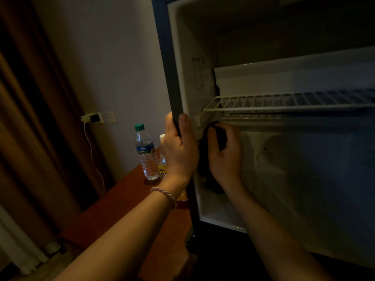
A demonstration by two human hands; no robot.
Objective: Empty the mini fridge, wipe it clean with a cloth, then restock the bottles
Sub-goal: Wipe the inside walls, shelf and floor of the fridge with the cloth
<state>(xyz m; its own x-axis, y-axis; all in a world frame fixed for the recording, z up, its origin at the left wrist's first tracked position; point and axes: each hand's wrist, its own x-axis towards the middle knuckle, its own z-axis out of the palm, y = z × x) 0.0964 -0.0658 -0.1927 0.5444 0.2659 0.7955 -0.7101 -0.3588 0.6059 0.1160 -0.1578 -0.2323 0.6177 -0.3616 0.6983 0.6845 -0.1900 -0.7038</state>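
Fingers: left hand [178,151] grips fridge edge [172,82] | right hand [225,153] clutches 1 dark cloth [211,175] | 2 bottles [146,153] outside

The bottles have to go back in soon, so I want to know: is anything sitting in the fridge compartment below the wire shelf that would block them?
Only the right hand with its dark cloth, wiping the left inner wall of the fridge. The rest under the wire shelf looks bare, though dim. The water bottle waits outside on the red table.

White wire shelf [284,100]; clear plastic bottle [147,153].
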